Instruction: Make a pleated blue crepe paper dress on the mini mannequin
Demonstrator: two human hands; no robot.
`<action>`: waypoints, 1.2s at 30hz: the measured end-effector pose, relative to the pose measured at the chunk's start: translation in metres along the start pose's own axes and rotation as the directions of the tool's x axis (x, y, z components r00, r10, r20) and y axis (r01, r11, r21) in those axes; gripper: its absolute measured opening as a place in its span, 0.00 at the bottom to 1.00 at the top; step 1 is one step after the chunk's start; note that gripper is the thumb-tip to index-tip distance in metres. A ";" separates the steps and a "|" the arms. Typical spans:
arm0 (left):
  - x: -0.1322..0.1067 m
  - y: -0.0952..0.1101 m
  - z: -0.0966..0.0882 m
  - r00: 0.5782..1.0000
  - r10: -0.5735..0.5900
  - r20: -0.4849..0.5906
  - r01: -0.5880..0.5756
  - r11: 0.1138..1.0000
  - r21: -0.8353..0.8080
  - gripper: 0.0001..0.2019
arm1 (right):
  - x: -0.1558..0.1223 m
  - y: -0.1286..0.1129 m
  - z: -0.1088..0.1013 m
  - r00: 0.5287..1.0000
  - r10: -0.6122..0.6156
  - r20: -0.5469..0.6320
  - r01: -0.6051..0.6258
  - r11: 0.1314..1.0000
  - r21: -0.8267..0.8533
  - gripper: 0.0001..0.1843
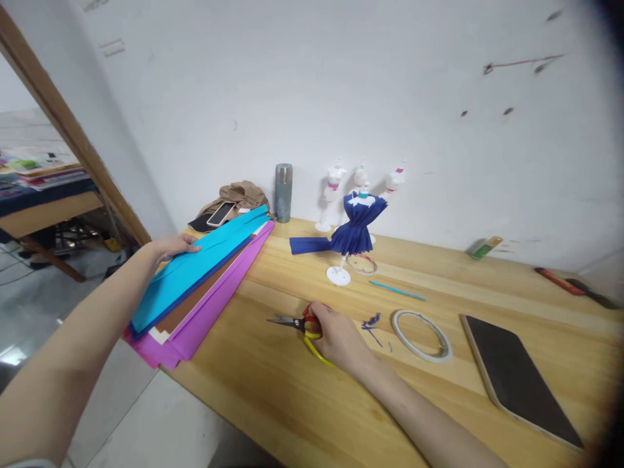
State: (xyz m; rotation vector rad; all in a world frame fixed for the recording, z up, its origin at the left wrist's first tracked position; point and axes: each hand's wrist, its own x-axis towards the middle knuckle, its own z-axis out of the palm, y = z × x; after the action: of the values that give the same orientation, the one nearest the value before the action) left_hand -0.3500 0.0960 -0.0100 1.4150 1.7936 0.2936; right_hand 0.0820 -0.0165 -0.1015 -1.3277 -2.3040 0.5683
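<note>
My left hand (173,248) is at the edge of a turquoise paper sheet (209,246), its fingers closed on it. That sheet tops a stack with dark blue, brown, white and purple paper (219,305). In my right hand (336,331) are scissors (291,321) with red and yellow handles; their blades point left, slightly apart, just above the table. Beyond the right hand stands a small white dress form (338,275) in a pleated dark blue paper dress (358,224). A flat dark blue strip (310,245) extends left from the dress.
A roll of white tape (441,351), blue scraps (373,328) and a tablet (521,377) lie on the right. A thin turquoise strip (397,290) is farther back. Along the wall are more white dress forms (334,188), a flask (283,195) and a phone (221,214) on cloth.
</note>
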 end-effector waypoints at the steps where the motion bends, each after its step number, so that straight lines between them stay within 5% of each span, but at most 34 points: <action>1: 0.002 -0.002 0.000 1.000 -0.010 0.000 0.010 0.997 -0.073 0.39 | 0.000 0.000 0.000 1.000 -0.001 0.002 0.001 1.000 -0.002 0.13; 7: -0.003 -0.008 0.000 0.986 -0.153 0.060 0.160 0.976 -0.151 0.37 | 0.000 -0.001 -0.001 1.000 0.007 0.001 -0.007 1.000 0.006 0.12; 12: -0.021 0.025 0.013 0.990 0.004 0.143 0.030 0.972 -0.233 0.34 | 0.002 -0.002 -0.001 1.000 0.027 0.010 -0.027 1.000 0.003 0.12; 16: -0.026 0.055 0.054 0.973 0.112 0.202 -0.075 0.981 -0.179 0.32 | 0.002 0.000 0.001 1.000 0.013 -0.006 -0.013 1.000 -0.003 0.12; 20: -0.020 0.073 0.110 0.973 0.185 0.136 -0.198 0.976 0.090 0.21 | 0.001 0.001 0.002 1.000 0.018 -0.008 -0.018 1.000 -0.008 0.10; 22: -0.017 0.079 0.131 0.973 0.224 0.045 -0.223 0.888 0.401 0.17 | 0.001 0.001 0.001 0.999 0.032 -0.007 -0.032 0.999 0.001 0.09; 24: -0.016 0.084 0.141 0.970 0.239 -0.035 -0.188 0.837 0.514 0.19 | 0.001 0.002 0.001 0.999 0.050 -0.002 -0.050 0.999 0.016 0.09; 30: -0.016 0.083 0.111 0.871 0.314 -0.378 0.019 0.747 0.665 0.26 | 0.002 0.005 0.001 0.999 0.048 0.012 -0.048 0.998 0.051 0.08; 36: 0.009 0.055 0.081 0.939 0.222 -0.261 0.008 0.749 0.663 0.28 | 0.002 0.004 0.002 0.999 0.032 -0.008 -0.032 0.998 0.057 0.07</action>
State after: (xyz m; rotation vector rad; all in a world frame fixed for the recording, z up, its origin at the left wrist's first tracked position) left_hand -0.2540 0.0992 -0.0322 2.0680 2.2151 -0.0784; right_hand 0.0826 -0.0130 -0.1048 -1.3397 -2.2461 0.6326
